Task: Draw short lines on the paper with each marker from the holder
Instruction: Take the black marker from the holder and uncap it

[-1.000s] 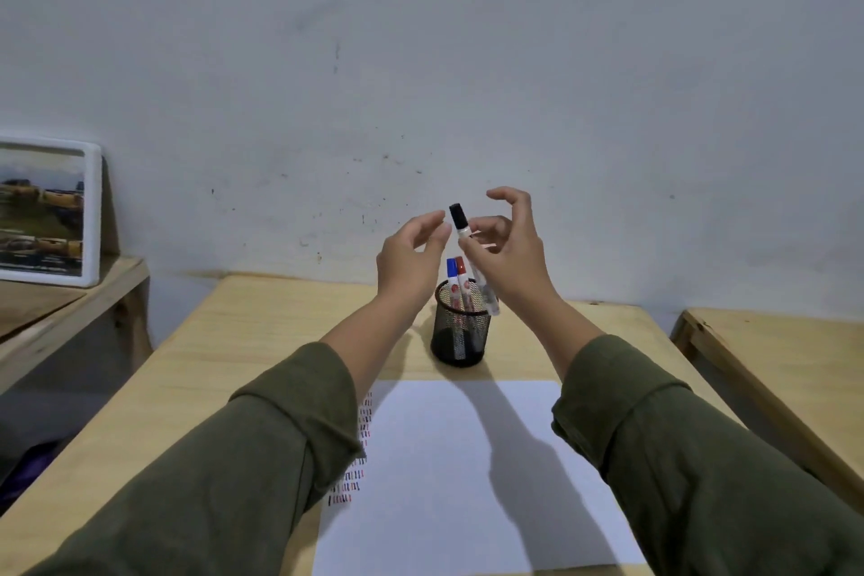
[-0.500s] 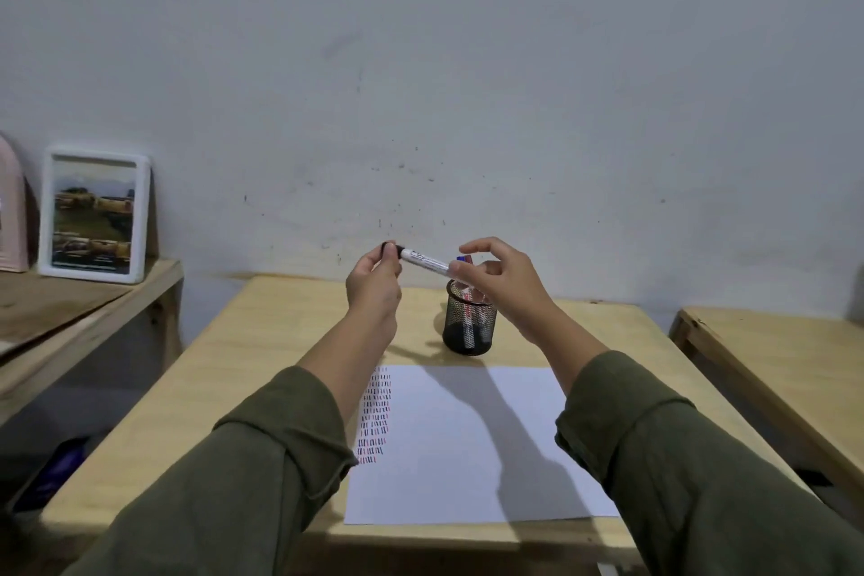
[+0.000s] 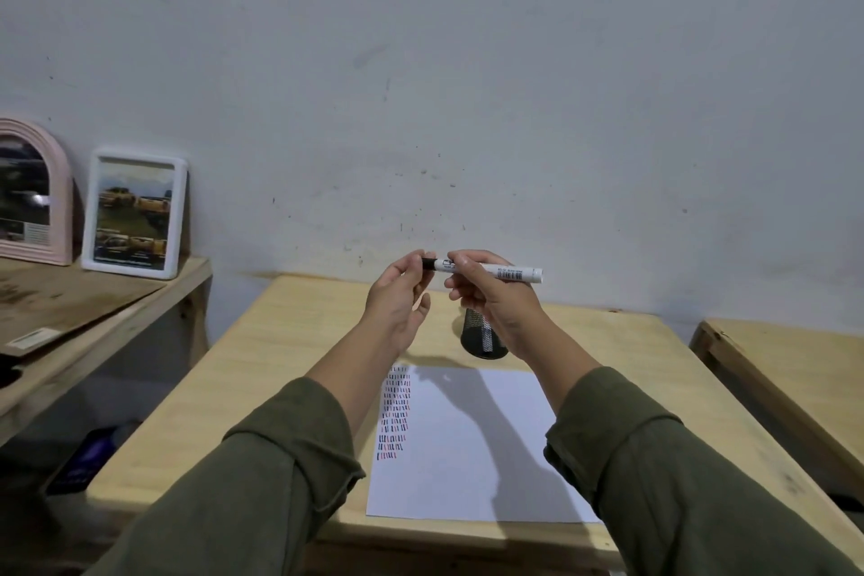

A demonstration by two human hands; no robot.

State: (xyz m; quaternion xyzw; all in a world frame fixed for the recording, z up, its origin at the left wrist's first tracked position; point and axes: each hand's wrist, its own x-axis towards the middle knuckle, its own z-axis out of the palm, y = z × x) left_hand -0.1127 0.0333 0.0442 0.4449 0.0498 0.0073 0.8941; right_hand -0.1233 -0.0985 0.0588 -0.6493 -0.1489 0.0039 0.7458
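A person in olive sleeves holds a white marker (image 3: 486, 271) level above a wooden table (image 3: 299, 341), the right hand (image 3: 491, 299) gripping its barrel, the left hand (image 3: 397, 299) pinching its black cap end. Behind the hands stands a black mesh holder (image 3: 481, 337); nearer the person lies the paper (image 3: 467, 458), short lines (image 3: 395, 416) along its left edge.
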